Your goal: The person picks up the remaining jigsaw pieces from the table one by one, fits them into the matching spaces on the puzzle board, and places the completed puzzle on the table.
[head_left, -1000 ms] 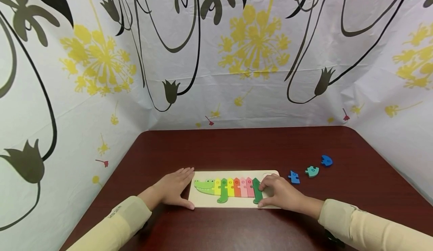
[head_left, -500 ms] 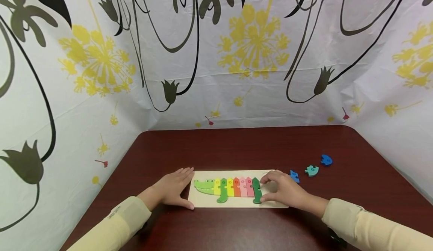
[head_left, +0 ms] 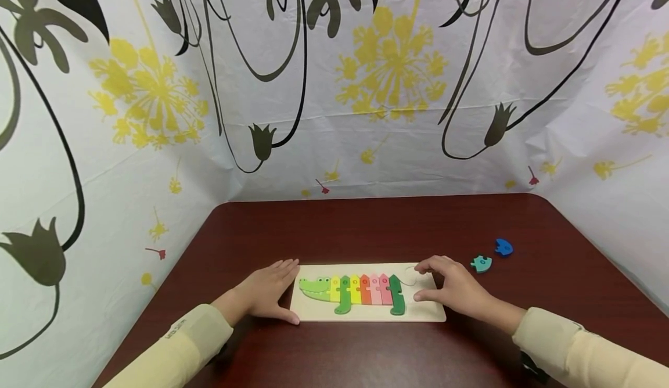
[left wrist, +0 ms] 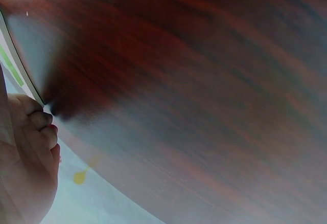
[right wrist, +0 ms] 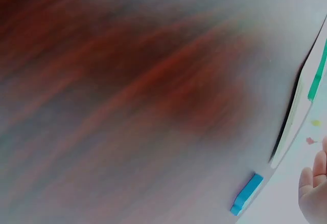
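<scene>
1. A puzzle board is placed flat on the table, near the table's front edge and roughly midway between its left and right edges.
2. A crocodile figure built of coloured pieces is seated in the board, from the green head at the board's left end to a dark green piece near the middle. The recess to the right of the dark green piece is unfilled.
3. The left hand is laid flat on the table against the board's left edge. Its fingers are straight and held close together, with the fingertips at the board's far left corner and the thumb along its near left corner. Nothing is gripped by it.
4. The right hand is positioned over the board's right end. Its fingers are loosely arched and slightly spread, and the thumb is extended toward the dark green piece. No piece is seen pinched. Whether the fingertips touch the board cannot be told.
5. In the right wrist view, a blue piece is shown lying on the table just beside the board's edge, close to the hand.
6. A teal piece and a darker blue piece are laid on the table to the right of the board, toward the table's right edge, apart from each other.
</scene>
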The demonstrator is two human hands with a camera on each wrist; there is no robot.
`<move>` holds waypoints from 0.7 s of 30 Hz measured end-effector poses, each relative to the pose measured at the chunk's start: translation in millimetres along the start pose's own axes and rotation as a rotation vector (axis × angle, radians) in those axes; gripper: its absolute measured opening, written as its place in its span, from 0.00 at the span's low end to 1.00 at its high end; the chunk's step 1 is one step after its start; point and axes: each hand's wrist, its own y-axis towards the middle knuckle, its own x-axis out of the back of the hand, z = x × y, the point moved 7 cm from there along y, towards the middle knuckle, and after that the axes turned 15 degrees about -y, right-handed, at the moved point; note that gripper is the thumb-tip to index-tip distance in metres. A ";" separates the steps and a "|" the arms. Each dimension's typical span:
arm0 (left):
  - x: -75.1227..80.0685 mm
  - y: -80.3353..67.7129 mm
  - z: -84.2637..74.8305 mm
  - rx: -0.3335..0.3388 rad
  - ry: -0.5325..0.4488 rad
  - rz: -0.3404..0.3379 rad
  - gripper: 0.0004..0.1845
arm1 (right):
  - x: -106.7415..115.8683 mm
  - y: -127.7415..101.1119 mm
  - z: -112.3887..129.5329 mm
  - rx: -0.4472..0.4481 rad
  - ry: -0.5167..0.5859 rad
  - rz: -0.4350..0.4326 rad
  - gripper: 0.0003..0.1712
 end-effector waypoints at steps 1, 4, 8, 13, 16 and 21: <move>-0.2 -0.2 0.3 -0.001 0.001 -0.002 0.65 | 0.8 -0.6 -1.8 -0.013 -0.001 0.004 0.29; -0.5 -0.7 0.5 -0.003 -0.002 -0.002 0.65 | 3.8 -2.8 -6.9 -0.044 -0.003 0.013 0.30; -0.6 -0.6 -0.1 -0.004 -0.007 0.003 0.65 | 9.2 -5.8 -14.6 -0.085 -0.004 0.005 0.31; 0.7 -0.6 -1.0 -0.007 -0.007 0.005 0.65 | 14.3 -10.8 -25.0 -0.140 -0.007 -0.011 0.31; 0.6 -0.7 -1.0 -0.012 -0.014 0.008 0.64 | 17.7 -16.0 -30.0 -0.159 -0.014 -0.032 0.32; 0.4 -0.4 -1.0 -0.023 -0.013 0.007 0.64 | 24.6 -24.3 -37.1 -0.184 -0.033 -0.065 0.33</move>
